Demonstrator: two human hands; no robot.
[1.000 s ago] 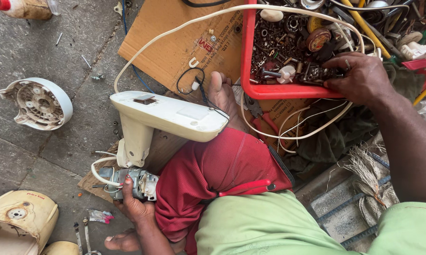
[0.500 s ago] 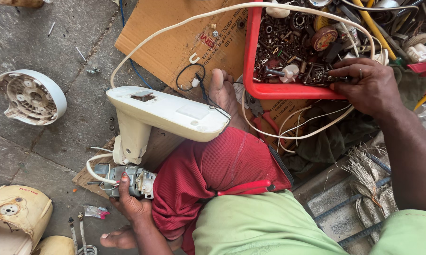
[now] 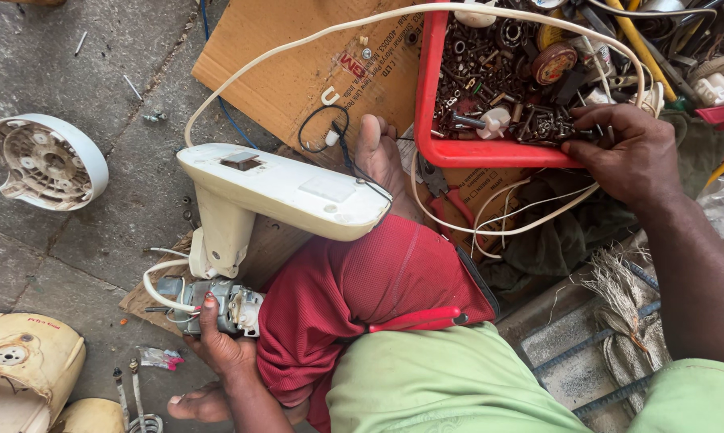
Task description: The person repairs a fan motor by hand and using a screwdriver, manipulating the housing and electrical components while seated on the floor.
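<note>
The left hand [image 3: 217, 341] grips the small motor [image 3: 225, 305] under the cream fan stand [image 3: 281, 188], already opened up. The right hand [image 3: 630, 156], fingers curled, picks among screws in the red tray [image 3: 498, 152]; reassembly remains.

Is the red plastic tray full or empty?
Nearly full: the red plastic tray holds many small dark metal parts, with the right hand reaching in.

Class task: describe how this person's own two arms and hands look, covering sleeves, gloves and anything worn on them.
Both hands are bare: no gloves, rings, watch or bands show on the left hand or the right hand. Both forearms are uncovered too. A light green sleeve shows only at the right upper arm, part of a light green shirt.
</note>
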